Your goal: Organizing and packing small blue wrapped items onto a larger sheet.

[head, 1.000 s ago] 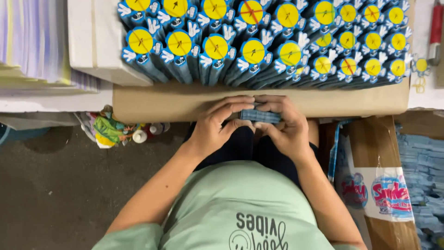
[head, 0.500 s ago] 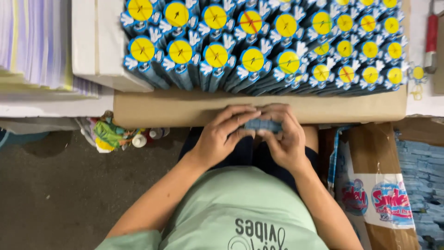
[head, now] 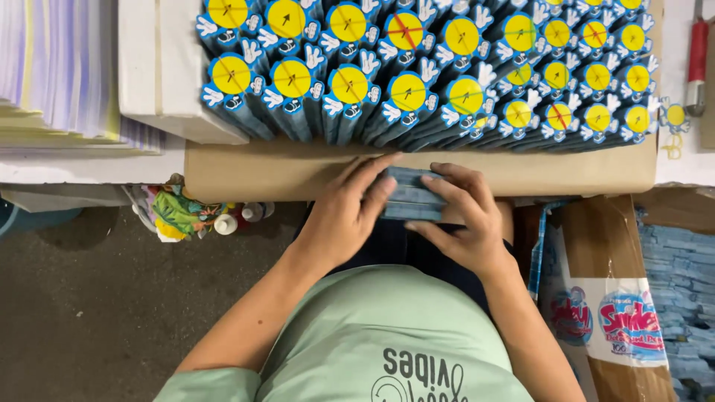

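1. A small stack of blue cards (head: 412,196) is pinched from its left side by the left hand (head: 348,216), fingers closed flat against the edge; the stack is held at the near edge of the brown cardboard sheet (head: 298,170), just over the lap.
2. The same stack is clasped from the right by the right hand (head: 462,223), fingers curled around its end, so it is gripped between both hands.
3. If pressure from the two sides were uneven, the loose cards could probably be fanned or dropped past the cardboard edge toward the floor.
4. The upright rows of blue-and-yellow card pieces (head: 417,74) just beyond could be knocked over if the stack were pushed forward carelessly.
5. Compared with a second ago, the stack appears squared more tightly and is held slightly closer to the cardboard edge; the rows are unchanged.
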